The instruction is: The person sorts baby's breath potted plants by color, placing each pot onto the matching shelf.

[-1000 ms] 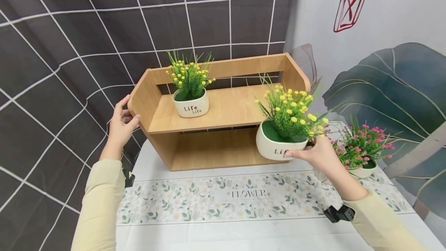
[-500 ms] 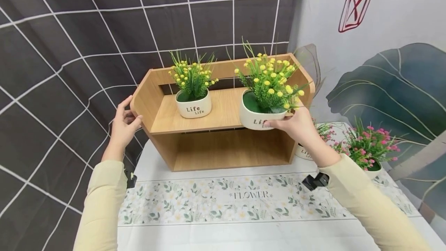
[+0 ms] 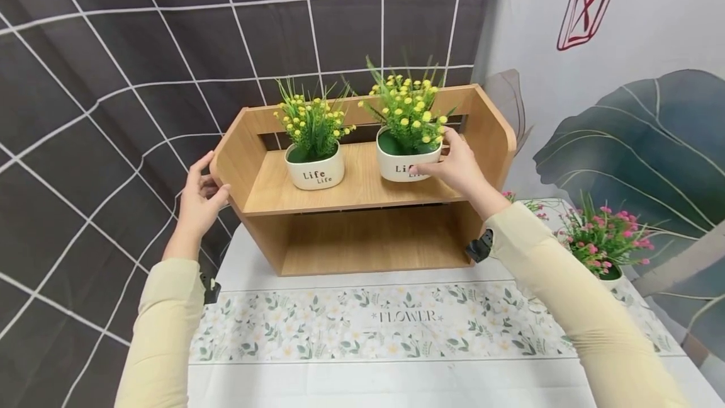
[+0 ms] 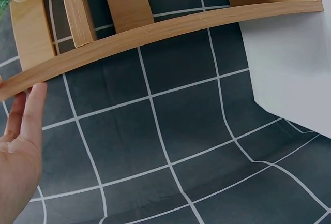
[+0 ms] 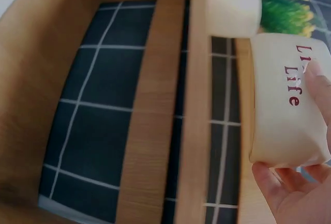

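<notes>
My right hand [image 3: 455, 165] grips a white oval flowerpot [image 3: 391, 167] of yellow artificial flowers by its right end, thumb on the front near the "Life" lettering. The pot is over the upper board of a wooden two-tier shelf [image 3: 362, 191]; in the right wrist view the fingers lie along the end of the pot [image 5: 284, 125]. To its left on the same board stands a matching potted plant [image 3: 314, 172]. My left hand [image 3: 198, 197] touches the shelf's left side panel [image 3: 240, 162], and in the left wrist view straight fingers [image 4: 33, 110] meet that panel.
Right of the shelf, a pot of pink flowers [image 3: 608, 244] stands on the white table [image 3: 340, 383], with more pink blooms [image 3: 532, 206] partly behind my right arm. A floral runner [image 3: 408, 339] lies before the shelf. Dark grid cloth [image 3: 351, 30] hangs behind.
My right hand has carried the yellow-flowered pot leftward and back, from in front of the shelf's right side to over the upper board. My left hand has stayed at the side panel.
</notes>
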Action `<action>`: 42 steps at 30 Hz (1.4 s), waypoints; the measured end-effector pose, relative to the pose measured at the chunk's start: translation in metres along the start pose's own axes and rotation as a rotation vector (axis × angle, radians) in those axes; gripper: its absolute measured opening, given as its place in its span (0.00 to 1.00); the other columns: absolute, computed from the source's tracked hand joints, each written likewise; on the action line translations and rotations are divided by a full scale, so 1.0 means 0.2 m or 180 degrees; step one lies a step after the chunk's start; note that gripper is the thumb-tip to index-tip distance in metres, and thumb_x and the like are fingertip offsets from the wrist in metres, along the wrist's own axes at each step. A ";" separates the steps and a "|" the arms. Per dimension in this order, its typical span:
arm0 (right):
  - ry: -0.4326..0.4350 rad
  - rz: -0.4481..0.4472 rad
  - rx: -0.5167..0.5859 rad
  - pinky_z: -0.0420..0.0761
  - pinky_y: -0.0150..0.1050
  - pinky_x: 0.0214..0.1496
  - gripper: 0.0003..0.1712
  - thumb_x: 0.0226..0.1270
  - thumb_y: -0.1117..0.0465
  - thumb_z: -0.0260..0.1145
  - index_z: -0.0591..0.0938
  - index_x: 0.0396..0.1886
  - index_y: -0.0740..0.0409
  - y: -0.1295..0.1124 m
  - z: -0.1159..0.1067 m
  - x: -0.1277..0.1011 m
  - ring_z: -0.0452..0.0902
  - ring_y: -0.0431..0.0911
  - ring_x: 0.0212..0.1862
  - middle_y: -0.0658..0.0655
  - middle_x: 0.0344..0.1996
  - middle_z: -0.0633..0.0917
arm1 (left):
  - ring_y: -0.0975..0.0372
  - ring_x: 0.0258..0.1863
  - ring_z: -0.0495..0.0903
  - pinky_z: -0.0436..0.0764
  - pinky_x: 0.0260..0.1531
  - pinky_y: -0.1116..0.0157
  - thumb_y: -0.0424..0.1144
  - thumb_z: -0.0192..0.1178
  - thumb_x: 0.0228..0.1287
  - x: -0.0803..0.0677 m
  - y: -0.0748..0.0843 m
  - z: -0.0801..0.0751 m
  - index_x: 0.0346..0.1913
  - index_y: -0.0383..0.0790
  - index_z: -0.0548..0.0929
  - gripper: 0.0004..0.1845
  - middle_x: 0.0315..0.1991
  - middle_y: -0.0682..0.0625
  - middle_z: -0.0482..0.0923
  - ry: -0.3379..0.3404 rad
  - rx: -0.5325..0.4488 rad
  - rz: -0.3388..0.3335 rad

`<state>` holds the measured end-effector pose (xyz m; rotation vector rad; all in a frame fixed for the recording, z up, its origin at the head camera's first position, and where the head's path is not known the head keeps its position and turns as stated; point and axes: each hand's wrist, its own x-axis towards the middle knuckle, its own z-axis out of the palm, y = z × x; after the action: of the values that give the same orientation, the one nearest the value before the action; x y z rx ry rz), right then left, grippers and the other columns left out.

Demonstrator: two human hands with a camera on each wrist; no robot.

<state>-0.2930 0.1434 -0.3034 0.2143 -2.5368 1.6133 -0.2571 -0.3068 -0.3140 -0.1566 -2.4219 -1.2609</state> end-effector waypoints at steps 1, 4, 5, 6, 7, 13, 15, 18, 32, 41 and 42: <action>-0.0024 0.0006 -0.0003 0.72 0.52 0.59 0.52 0.46 0.61 0.77 0.59 0.70 0.58 0.01 0.01 0.02 0.69 0.58 0.60 0.63 0.62 0.69 | 0.76 0.37 0.69 0.72 0.33 0.86 0.28 0.52 0.64 0.00 0.00 0.00 0.74 0.48 0.54 0.36 0.55 0.32 0.70 -0.0003 0.0005 -0.0011; -0.0069 0.0031 -0.0026 0.69 0.52 0.62 0.55 0.46 0.62 0.78 0.57 0.71 0.59 0.05 0.03 0.06 0.67 0.59 0.62 0.65 0.64 0.67 | 0.75 0.38 0.70 0.72 0.33 0.86 0.28 0.52 0.64 0.00 0.00 0.01 0.74 0.47 0.54 0.36 0.56 0.32 0.70 -0.0036 -0.0006 -0.0049; -0.0076 0.0050 -0.0040 0.69 0.52 0.63 0.55 0.46 0.62 0.78 0.57 0.72 0.59 0.06 0.03 0.07 0.66 0.59 0.62 0.65 0.65 0.67 | 0.74 0.38 0.70 0.72 0.33 0.86 0.28 0.52 0.65 0.00 0.00 0.01 0.74 0.47 0.53 0.36 0.56 0.32 0.70 -0.0044 -0.0012 -0.0067; -0.0078 0.0076 -0.0063 0.68 0.52 0.64 0.55 0.45 0.62 0.78 0.56 0.72 0.59 0.06 0.04 0.07 0.66 0.59 0.63 0.65 0.65 0.67 | 0.72 0.39 0.70 0.72 0.33 0.86 0.29 0.52 0.65 0.00 -0.01 0.01 0.74 0.47 0.53 0.36 0.56 0.32 0.70 -0.0049 -0.0014 -0.0077; -0.0081 0.0096 -0.0065 0.67 0.52 0.64 0.55 0.46 0.62 0.78 0.57 0.72 0.59 0.07 0.04 0.08 0.65 0.59 0.63 0.65 0.65 0.67 | 0.71 0.39 0.71 0.72 0.33 0.86 0.29 0.53 0.65 0.00 -0.01 0.02 0.74 0.47 0.53 0.36 0.57 0.32 0.70 -0.0048 -0.0013 -0.0091; -0.0122 0.0192 -0.0007 0.64 0.52 0.67 0.53 0.48 0.62 0.77 0.57 0.71 0.61 0.10 0.06 0.12 0.63 0.59 0.65 0.66 0.65 0.67 | 0.70 0.40 0.71 0.72 0.32 0.86 0.28 0.53 0.65 0.00 -0.02 0.03 0.74 0.47 0.53 0.36 0.57 0.32 0.70 -0.0047 -0.0035 -0.0097; -0.0123 0.0194 -0.0027 0.64 0.52 0.68 0.54 0.48 0.62 0.76 0.56 0.72 0.61 0.12 0.06 0.13 0.63 0.59 0.66 0.66 0.66 0.66 | 0.72 0.39 0.71 0.73 0.32 0.86 0.28 0.53 0.64 -0.01 -0.01 0.03 0.74 0.47 0.54 0.36 0.57 0.31 0.70 -0.0065 -0.0061 -0.0077; -0.0137 0.0153 -0.0086 0.65 0.52 0.67 0.54 0.49 0.61 0.76 0.55 0.73 0.61 0.14 0.07 0.14 0.63 0.60 0.65 0.66 0.67 0.65 | 0.73 0.38 0.70 0.74 0.32 0.85 0.28 0.52 0.64 -0.02 0.00 0.03 0.74 0.47 0.54 0.36 0.56 0.31 0.70 -0.0069 -0.0067 -0.0048; -0.0193 -0.0003 -0.0105 0.61 0.52 0.70 0.55 0.50 0.58 0.75 0.54 0.73 0.62 0.12 0.12 0.17 0.59 0.58 0.69 0.64 0.69 0.63 | 0.74 0.38 0.69 0.71 0.33 0.87 0.29 0.51 0.65 -0.01 -0.01 0.00 0.73 0.48 0.53 0.36 0.55 0.31 0.71 0.0016 0.0165 0.0035; -0.0060 0.0016 -0.0309 0.51 0.55 0.73 0.59 0.52 0.53 0.74 0.47 0.74 0.66 0.10 0.12 0.09 0.50 0.59 0.73 0.69 0.71 0.56 | 0.49 0.48 0.73 0.69 0.33 0.87 0.29 0.51 0.64 0.00 0.00 0.00 0.73 0.49 0.53 0.36 0.56 0.31 0.70 0.0006 0.0236 0.0013; -0.0012 -0.0015 -0.0316 0.52 0.55 0.73 0.58 0.53 0.53 0.74 0.48 0.73 0.66 0.10 0.12 0.08 0.51 0.59 0.72 0.70 0.70 0.57 | 0.47 0.48 0.73 0.69 0.33 0.87 0.29 0.51 0.64 -0.01 0.00 0.00 0.74 0.49 0.52 0.36 0.57 0.30 0.70 0.0007 0.0232 0.0009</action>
<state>-0.3134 0.1293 -0.3289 0.2131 -2.6087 1.4819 -0.2562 -0.3057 -0.3141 -0.1378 -2.4608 -1.1690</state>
